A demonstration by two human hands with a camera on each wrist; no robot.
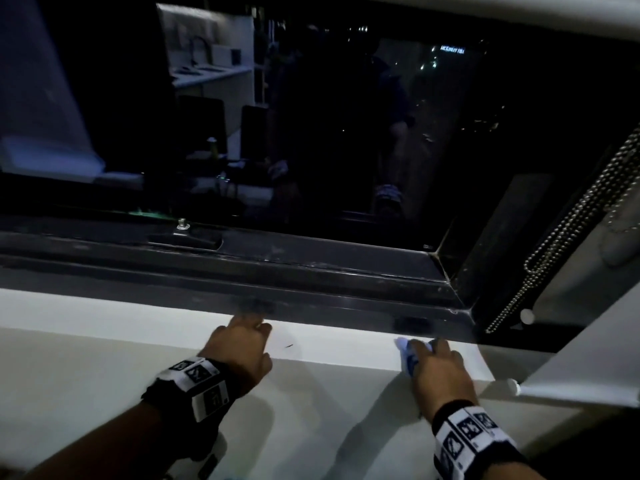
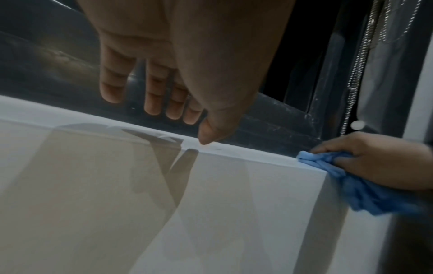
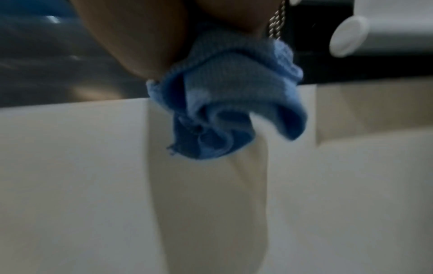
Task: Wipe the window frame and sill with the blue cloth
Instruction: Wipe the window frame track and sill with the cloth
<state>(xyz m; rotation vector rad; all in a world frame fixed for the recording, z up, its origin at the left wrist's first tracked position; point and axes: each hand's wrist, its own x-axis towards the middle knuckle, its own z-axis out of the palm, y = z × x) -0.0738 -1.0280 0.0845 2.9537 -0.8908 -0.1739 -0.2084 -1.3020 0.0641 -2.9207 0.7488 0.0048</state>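
Observation:
A white sill (image 1: 329, 344) runs below a dark window frame (image 1: 311, 271). My right hand (image 1: 440, 362) grips a bunched blue cloth (image 1: 410, 355) on the sill's right end, close to the frame's lower right corner. From the left wrist the cloth (image 2: 346, 178) drapes over the sill's edge under my right hand (image 2: 379, 159). The right wrist view has the cloth (image 3: 225, 103) hanging from my palm against the white wall. My left hand (image 1: 242, 341) rests on the sill to the left, its straight fingers (image 2: 152, 96) reaching the frame's lower rail.
A beaded blind chain (image 1: 568, 223) hangs at the right beside the frame, with a white roller-blind end cap (image 1: 514, 386) near my right hand. A small metal stud (image 1: 182, 223) stands on the frame's rail. The dark glass (image 1: 311, 116) reflects the room.

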